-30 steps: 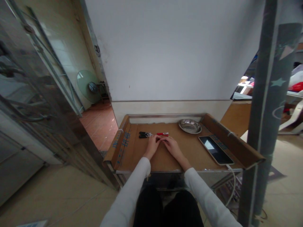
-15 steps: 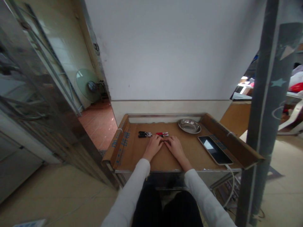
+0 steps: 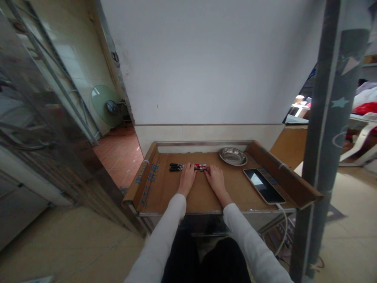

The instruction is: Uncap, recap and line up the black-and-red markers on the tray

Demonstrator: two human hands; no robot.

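Red pens (image 3: 200, 166) and black pens (image 3: 176, 167) lie in a row near the middle of a cardboard-lined tray table (image 3: 165, 188). My left hand (image 3: 187, 179) rests flat on the cardboard with its fingertips at the gap between the black and red pens. My right hand (image 3: 215, 179) lies beside it, fingertips touching the right end of the red pens. Whether either hand grips a pen is too small to make out. White sleeves cover both arms.
A shallow steel dish (image 3: 233, 156) sits at the back right. A phone (image 3: 263, 185) with a lit screen lies at the right with a cable hanging off the front. A grey pole (image 3: 321, 137) stands at the right; a metal door frame is left.
Both hands have slid forward from the middle of the cardboard up to the pens. The view has shifted slightly.
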